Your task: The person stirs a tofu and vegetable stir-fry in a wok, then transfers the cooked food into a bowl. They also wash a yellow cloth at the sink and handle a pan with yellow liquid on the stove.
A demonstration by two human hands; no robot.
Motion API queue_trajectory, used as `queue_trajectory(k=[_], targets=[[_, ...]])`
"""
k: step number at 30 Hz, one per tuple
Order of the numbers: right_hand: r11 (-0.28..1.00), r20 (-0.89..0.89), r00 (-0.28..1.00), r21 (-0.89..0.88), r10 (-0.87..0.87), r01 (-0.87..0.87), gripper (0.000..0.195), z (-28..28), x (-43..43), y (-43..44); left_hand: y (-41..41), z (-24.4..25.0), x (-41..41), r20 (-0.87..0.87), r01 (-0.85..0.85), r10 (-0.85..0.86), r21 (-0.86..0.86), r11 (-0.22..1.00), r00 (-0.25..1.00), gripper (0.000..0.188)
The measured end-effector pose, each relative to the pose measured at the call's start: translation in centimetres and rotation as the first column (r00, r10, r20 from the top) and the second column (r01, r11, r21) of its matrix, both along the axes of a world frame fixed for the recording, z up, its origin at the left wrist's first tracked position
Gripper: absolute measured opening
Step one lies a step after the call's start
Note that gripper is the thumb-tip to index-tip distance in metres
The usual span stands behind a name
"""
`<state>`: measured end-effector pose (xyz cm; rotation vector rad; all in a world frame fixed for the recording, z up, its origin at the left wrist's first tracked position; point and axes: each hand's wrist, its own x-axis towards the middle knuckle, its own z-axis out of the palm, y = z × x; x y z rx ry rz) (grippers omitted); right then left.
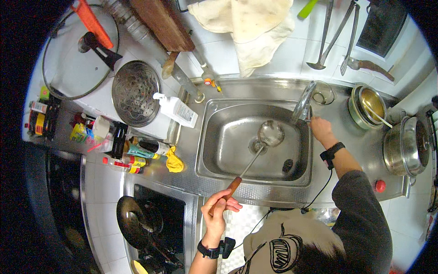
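My left hand [216,219] grips the wooden handle of a long metal ladle [271,134] near the sink's front edge. Its round bowl hangs face on over the drain of the stainless steel sink [224,150]. At the sink's back right corner, my right hand [323,132] has its fingers curled at the side lever of the chrome faucet [304,101]; the fingertips are partly hidden. Whether water runs from the spout I cannot tell. A small dark oval patch [287,165] lies on the sink floor. Both wrists wear black straps with small devices.
Right of the sink stand a glass bowl [323,93], stacked bowls [356,111], a lidded steel pot [395,150] and a red ball-like item [380,186]. On the left are a white pump bottle [179,111], a yellow cloth [175,161] and several bottles. A cable trails from my right wrist.
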<state>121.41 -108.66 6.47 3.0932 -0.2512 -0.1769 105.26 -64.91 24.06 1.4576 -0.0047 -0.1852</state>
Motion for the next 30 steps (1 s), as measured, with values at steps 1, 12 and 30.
queue_trajectory(k=[1,12,30], targets=[[0.999,-0.007,1.0,0.034,0.001,-0.001,0.026,-0.1,0.2,0.1,-0.2,-0.1,0.3,-0.017,-0.006,0.006,0.01,1.0,1.0,0.031],[0.987,0.114,0.993,0.16,-0.005,-0.013,0.028,-0.4,-1.0,0.9,-1.8,-0.8,1.6,-0.116,-0.003,0.007,0.04,0.999,0.993,0.033],[0.933,0.166,0.985,0.36,-0.043,-0.02,0.032,-0.6,-3.3,-1.0,-1.9,-5.2,-1.1,0.362,0.134,-0.726,0.839,0.527,0.585,0.017]])
